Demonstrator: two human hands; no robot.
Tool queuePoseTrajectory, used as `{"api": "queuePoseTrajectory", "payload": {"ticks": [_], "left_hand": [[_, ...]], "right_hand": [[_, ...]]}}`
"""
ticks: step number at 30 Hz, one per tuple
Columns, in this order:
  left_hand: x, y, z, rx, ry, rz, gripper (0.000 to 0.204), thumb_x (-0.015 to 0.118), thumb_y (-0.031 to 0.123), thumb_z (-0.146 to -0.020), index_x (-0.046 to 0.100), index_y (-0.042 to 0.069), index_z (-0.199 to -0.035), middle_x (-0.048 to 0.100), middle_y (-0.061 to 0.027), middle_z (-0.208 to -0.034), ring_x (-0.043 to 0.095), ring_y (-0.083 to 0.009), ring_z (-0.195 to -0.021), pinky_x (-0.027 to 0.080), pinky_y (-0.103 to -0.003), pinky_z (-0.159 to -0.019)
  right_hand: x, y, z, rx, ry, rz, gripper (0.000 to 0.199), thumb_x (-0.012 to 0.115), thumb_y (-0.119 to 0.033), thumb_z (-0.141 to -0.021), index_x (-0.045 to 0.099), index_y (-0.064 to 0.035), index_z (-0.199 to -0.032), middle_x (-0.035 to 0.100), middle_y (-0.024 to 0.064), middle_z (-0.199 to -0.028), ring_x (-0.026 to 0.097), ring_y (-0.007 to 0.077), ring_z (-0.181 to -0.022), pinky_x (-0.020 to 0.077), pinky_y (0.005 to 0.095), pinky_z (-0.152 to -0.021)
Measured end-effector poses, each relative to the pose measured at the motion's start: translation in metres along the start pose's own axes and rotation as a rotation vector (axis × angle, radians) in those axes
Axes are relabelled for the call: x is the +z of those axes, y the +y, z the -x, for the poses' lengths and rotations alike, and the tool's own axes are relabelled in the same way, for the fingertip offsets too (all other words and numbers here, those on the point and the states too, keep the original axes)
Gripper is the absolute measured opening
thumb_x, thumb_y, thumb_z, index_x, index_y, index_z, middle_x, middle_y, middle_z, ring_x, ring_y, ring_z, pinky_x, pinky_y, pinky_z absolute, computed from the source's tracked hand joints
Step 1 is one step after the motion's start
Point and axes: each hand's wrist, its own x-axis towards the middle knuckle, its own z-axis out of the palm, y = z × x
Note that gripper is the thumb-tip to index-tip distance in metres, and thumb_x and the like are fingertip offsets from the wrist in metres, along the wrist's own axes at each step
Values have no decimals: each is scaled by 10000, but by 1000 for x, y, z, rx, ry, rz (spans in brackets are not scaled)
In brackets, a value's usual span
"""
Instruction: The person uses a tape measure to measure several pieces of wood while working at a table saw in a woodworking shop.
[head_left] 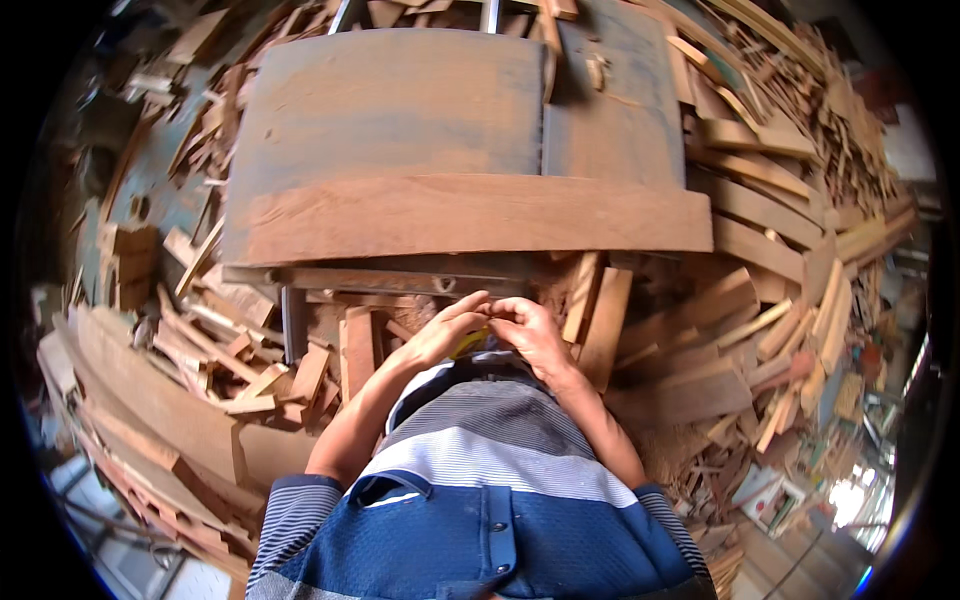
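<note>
Close to my waist, my left hand [448, 332] and my right hand [532, 335] meet with bent fingers, the fingertips nearly touching. Both look closed in a pinch, but what lies between the fingers is too small and hidden to name. A bit of something yellow [468, 344] shows just below them, partly covered by the left hand. Beyond my hands, a long reddish-brown plank [480, 215] lies crosswise on the near part of a dusty metal machine table [400, 105]. Neither hand touches the plank.
A dark slot [544, 130] runs through the tabletop. A small wood scrap [597, 72] lies at its far right. Stacked boards [760, 190] and offcuts crowd the right side. Curved boards [150, 385] and loose pieces [265, 385] fill the left. Sawdust [665, 445] covers the floor at right.
</note>
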Motion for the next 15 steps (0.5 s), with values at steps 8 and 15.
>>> {"api": "queuePoseTrajectory", "payload": {"ticks": [8,15], "left_hand": [[-29,12,4,-105,-148,-432,604,623,247,-867,557,-23,-1404,690,-171,-1203,642,-235,-1083,495,-331,-952],[-106,38,48,-241,41,-727,372,639,244,-778,730,-15,-1030,709,-118,-834,663,-193,-785,510,-342,-692]], "right_hand": [[-69,-23,20,-84,255,-121,206,702,12,-868,694,-18,-1073,691,40,-891,619,84,-679,511,204,-569],[-310,-55,29,-305,889,-34,274,694,-11,-919,652,4,-1190,680,50,-914,588,93,-591,515,247,-499]]}}
